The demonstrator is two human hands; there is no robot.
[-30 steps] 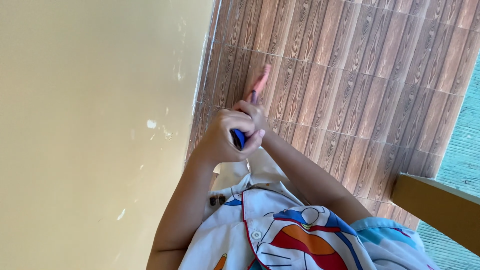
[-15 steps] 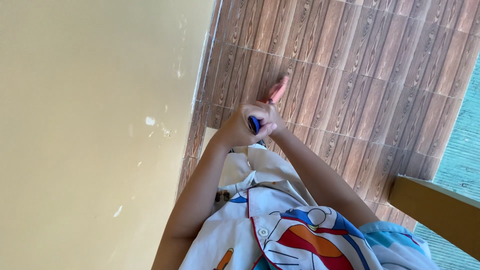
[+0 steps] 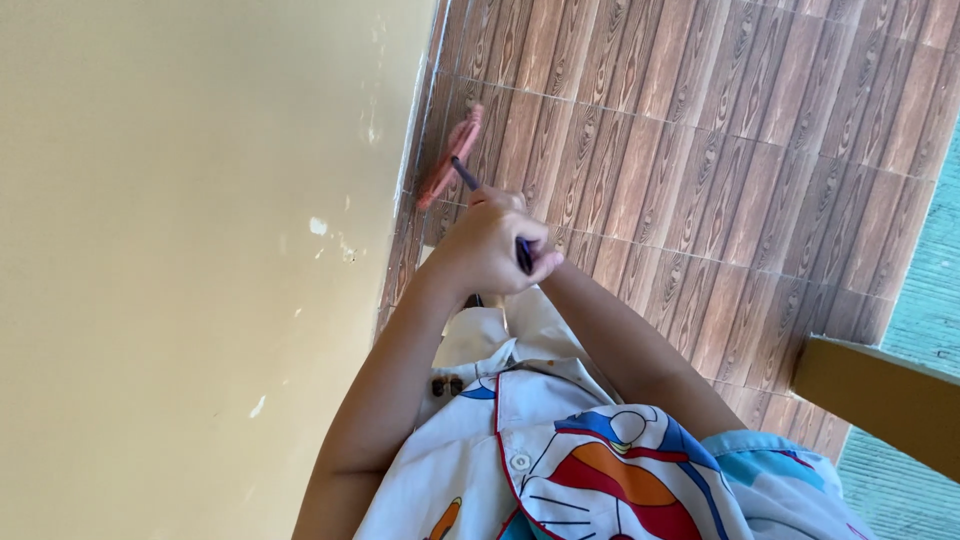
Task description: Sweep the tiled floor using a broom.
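Wood-grain floor tiles (image 3: pixel 700 150) fill most of the view, with a yellowish wall (image 3: pixel 180 250) running along one side, chipped in a few spots. Closest to the camera is the person's printed shirt (image 3: pixel 590 480), white with red, blue and orange cartoon shapes and a white button. Both forearms stretch out from it and meet at the hands. The left hand (image 3: pixel 480 250) sits on top, fingers curled tight around a thin dark blue handle (image 3: pixel 523 255). The right hand (image 3: pixel 500 200) is mostly tucked behind it, so can't really tell how it's gripping, just that it's pressed up against the same handle. Further out, the handle ends in a pink brush head (image 3: pixel 450 155), blurry, right down where the tiles meet the wall. Off at the edge there's a yellowish board (image 3: pixel 880 400) and some teal flooring (image 3: pixel 925 300).
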